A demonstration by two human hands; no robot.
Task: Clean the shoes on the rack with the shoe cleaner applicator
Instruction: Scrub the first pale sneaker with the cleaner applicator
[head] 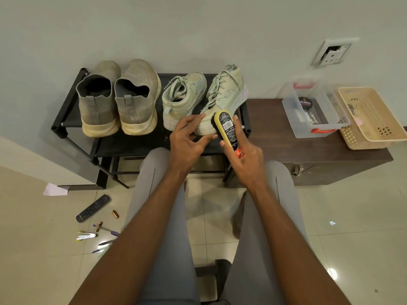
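Nearest us, our right hand [242, 150] grips the yellow shoe cleaner applicator [226, 128], fingers curled round its body, its dark bristled head against the heel of the rightmost laced sneaker [222, 100]. Our left hand [187, 139] steadies that heel, fingers spread, fingertip and thumb touching it. This sneaker leans tilted on the black rack [66, 115], beside its mate [182, 95] and a grey slip-on pair [119, 100]. On the brown cabinet [275, 133] to the right, a clear plastic box [315, 108] contains a round black tin [305, 103] and smaller indistinct items. Touching it, a beige basket [374, 119] holds contents we cannot identify.
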